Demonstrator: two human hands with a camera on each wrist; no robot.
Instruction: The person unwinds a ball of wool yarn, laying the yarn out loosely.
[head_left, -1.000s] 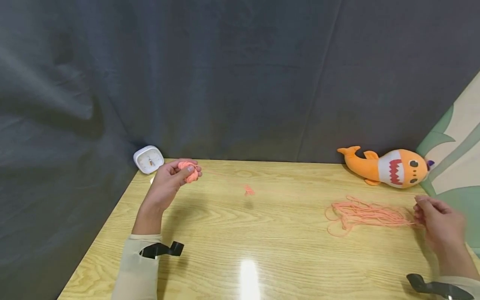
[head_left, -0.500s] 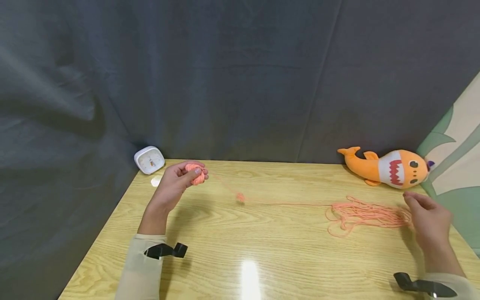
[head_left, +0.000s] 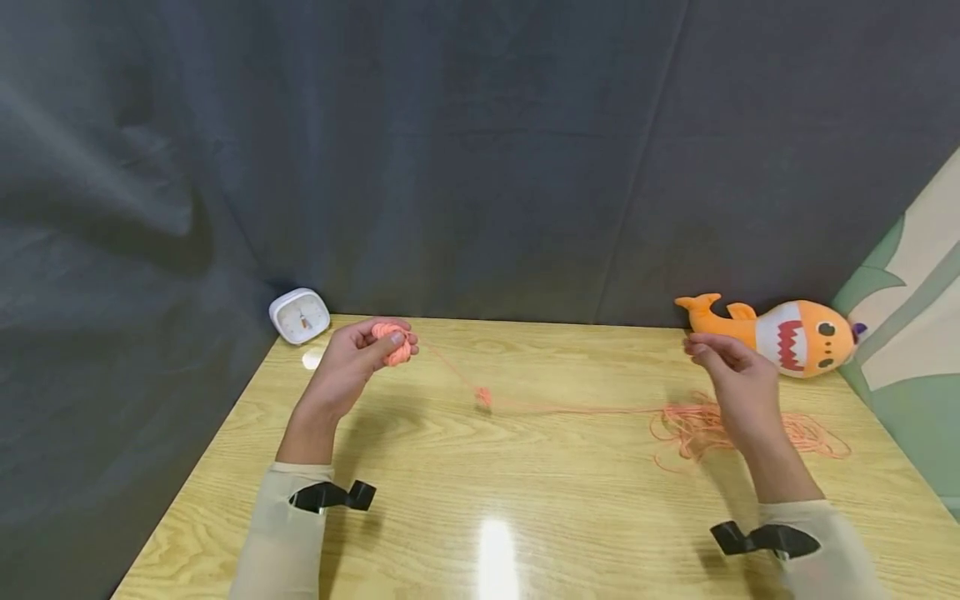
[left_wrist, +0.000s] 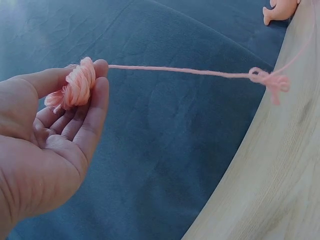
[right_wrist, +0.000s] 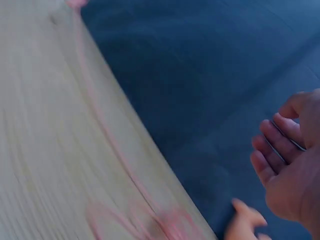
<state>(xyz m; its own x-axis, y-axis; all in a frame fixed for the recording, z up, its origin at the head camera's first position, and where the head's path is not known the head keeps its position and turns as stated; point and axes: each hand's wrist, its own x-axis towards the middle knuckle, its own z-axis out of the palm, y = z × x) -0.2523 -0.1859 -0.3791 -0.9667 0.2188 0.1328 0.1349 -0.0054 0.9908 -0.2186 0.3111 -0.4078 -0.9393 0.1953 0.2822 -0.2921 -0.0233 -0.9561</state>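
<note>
My left hand (head_left: 341,367) pinches a small wound bundle of coral yarn (head_left: 392,343) between thumb and fingers. In the left wrist view the yarn bundle (left_wrist: 77,87) sits at the fingertips, and one taut strand (left_wrist: 175,70) runs from it to a small tangle (left_wrist: 270,82). The head view has this tangle (head_left: 483,397) over the middle of the table, joined by a strand to a loose yarn pile (head_left: 813,435) on the right. Above the pile is my right hand (head_left: 738,387), partly covering it. In the right wrist view its fingers (right_wrist: 272,145) are loosely bent with nothing between them.
An orange and white plush shark (head_left: 783,337) lies at the back right, against the dark curtain (head_left: 480,167). At the back left of the wooden table (head_left: 450,492) stands a white clock (head_left: 300,317), a white disc (head_left: 312,359) near it.
My right hand has moved left and away from me, from the pile's right end to above its middle. The left hand shifted slightly right. The small tangle sank a little.
</note>
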